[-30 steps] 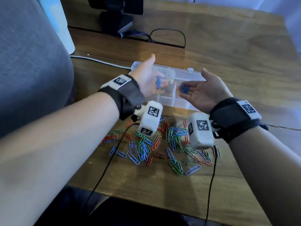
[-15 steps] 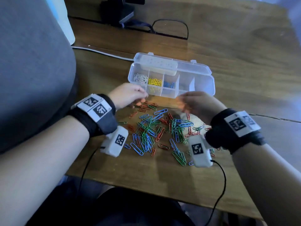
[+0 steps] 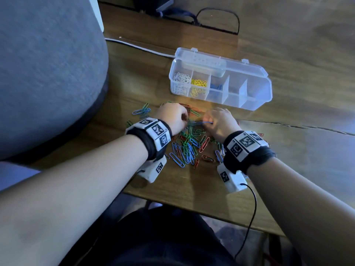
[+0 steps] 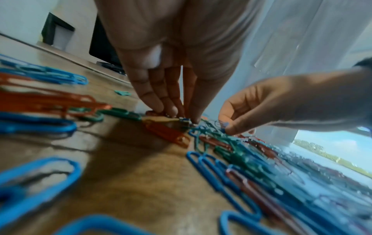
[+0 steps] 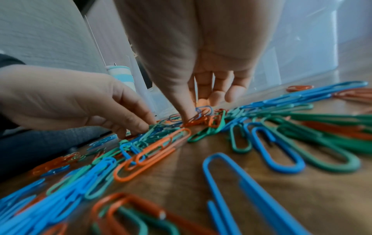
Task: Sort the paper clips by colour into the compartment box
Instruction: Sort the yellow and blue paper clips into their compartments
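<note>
The clear compartment box (image 3: 257, 104) lies open behind the pile, with white clips (image 3: 181, 79), yellow clips (image 3: 198, 85) and a few blue clips (image 3: 217, 87) in its three left cells. The mixed pile of blue, green and orange paper clips (image 3: 190, 144) spreads over the table in front of it. My left hand (image 3: 185, 120) reaches down at the pile's far edge, thumb and fingers (image 4: 171, 109) pinching a small blue clip (image 4: 185, 120). My right hand (image 3: 206, 120) is close beside it, pinching another blue clip (image 5: 203, 109) between thumb and forefinger.
A grey cushioned seat (image 3: 48, 73) rises at the left of the wooden table (image 3: 297, 150). A white cable (image 3: 138, 48) and a black cable loop (image 3: 219, 18) lie behind the box. The table's near edge (image 3: 192, 210) runs just below my wrists.
One second ago both hands were raised at the box with blue clips in them. They have come down and back to the pile and now pinch clips at its far edge.
</note>
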A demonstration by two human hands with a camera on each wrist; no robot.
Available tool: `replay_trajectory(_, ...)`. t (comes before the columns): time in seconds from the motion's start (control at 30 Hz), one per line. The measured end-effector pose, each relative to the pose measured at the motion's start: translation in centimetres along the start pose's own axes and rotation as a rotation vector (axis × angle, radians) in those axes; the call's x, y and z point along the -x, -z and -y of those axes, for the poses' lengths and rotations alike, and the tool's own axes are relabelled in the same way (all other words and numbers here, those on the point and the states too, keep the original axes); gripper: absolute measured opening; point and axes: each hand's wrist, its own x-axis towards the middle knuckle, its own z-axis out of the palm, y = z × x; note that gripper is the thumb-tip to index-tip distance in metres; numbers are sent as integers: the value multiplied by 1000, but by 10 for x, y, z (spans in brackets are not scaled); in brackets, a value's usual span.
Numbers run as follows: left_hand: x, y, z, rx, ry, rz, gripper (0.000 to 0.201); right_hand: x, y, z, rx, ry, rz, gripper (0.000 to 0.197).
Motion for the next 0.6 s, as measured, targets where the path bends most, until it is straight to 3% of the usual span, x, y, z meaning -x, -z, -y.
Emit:
replay_trajectory(0.1,-1,1,-4,-45,-16,16,19,4,3,-1,-28,-29,-41,16)
replay_trajectory(0.23,-3,0,2,-43,-14,38,12,14,11,-10,-400,-129,-165,9)
replay_trajectory(0.3,-3,-1,5,-22,-15,43,11,22,13,-12,-610,-162,-147,7)
replay_trajectory(0.47,1,2,15,309,67,-40,2,33,13,-9,-1042,-247,-79,18)
replay_trajectory(0.6,5,2,28,494,120,-1,20,35,8,-2,-1400,-307,-28,24)
